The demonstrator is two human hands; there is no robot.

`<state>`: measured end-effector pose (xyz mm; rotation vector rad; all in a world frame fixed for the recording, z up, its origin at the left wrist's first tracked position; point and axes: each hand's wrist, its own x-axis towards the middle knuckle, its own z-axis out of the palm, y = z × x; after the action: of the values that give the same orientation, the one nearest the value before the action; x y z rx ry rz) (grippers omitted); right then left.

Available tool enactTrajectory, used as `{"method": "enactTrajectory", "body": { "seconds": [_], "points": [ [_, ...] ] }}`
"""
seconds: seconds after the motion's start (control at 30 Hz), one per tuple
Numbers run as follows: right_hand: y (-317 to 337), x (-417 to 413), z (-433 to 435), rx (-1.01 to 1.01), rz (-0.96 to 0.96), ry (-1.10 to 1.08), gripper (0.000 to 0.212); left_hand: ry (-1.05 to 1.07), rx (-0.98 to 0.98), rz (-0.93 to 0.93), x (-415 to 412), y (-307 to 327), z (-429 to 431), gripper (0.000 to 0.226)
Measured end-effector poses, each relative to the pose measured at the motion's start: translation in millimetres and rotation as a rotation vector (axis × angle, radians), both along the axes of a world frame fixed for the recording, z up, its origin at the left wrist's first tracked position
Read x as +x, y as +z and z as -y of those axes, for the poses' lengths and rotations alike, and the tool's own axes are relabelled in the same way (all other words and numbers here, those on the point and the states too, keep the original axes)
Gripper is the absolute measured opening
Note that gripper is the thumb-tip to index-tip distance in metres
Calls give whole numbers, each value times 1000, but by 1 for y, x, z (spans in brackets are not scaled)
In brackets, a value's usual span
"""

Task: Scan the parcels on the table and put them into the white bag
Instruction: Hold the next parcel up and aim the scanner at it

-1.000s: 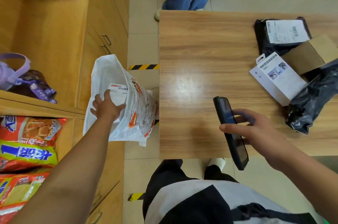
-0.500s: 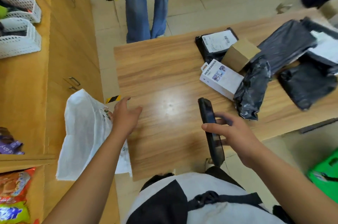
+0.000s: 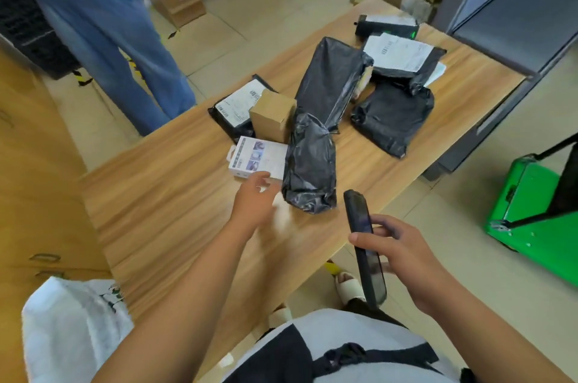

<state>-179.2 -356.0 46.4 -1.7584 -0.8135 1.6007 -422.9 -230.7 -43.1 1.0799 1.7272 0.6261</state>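
Note:
Several parcels lie on the wooden table [image 3: 175,213]: a white product box [image 3: 258,159], a small brown carton [image 3: 272,115], a crumpled black poly bag [image 3: 309,168], a long black bag [image 3: 331,79] and more black mailers behind. My left hand [image 3: 255,199] reaches over the table with loose fingers, just short of the white box, holding nothing. My right hand [image 3: 397,252] grips a dark handheld scanner [image 3: 364,245] near the table's front edge. The white bag [image 3: 72,329] hangs off the table's left corner at the lower left.
A person in blue jeans [image 3: 109,38] stands beyond the table's far left side. Wooden cabinets [image 3: 34,195] run along the left. A green cart [image 3: 538,213] sits on the floor at right, a grey cabinet [image 3: 513,7] behind the table.
My left hand left the white bag and swung right across the table toward the white box. My view turned right toward the parcels. My right hand keeps holding the scanner.

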Motion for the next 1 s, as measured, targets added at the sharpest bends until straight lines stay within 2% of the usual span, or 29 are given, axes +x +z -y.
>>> {"method": "enactTrajectory", "body": {
  "seconds": [0.17,0.23,0.33,0.47,0.57,0.67,0.8,1.0],
  "points": [
    [-6,37,-13,-7,-43,-59,35,76,-128,71,42,0,-32,58],
    [-9,47,-19,-2,-41,-58,33,162,-122,47,52,-2,-42,52],
    [-14,61,-29,-1,-52,-59,32,253,-46,-49,52,-4,-53,28],
    [-18,77,-39,-17,-75,-43,35,-5,27,-428,29,-13,-72,42],
    [-20,86,-43,-15,-70,-20,36,-122,-98,-648,19,-17,-93,49],
    [-23,95,-45,-15,-23,13,34,-338,-192,-826,20,-20,-106,63],
    [-25,105,-52,-4,-7,46,33,-451,-264,-917,25,-24,-105,75],
    [-26,105,-69,-3,-19,115,39,-569,-285,-930,1,-23,-93,86]
  ]
}}
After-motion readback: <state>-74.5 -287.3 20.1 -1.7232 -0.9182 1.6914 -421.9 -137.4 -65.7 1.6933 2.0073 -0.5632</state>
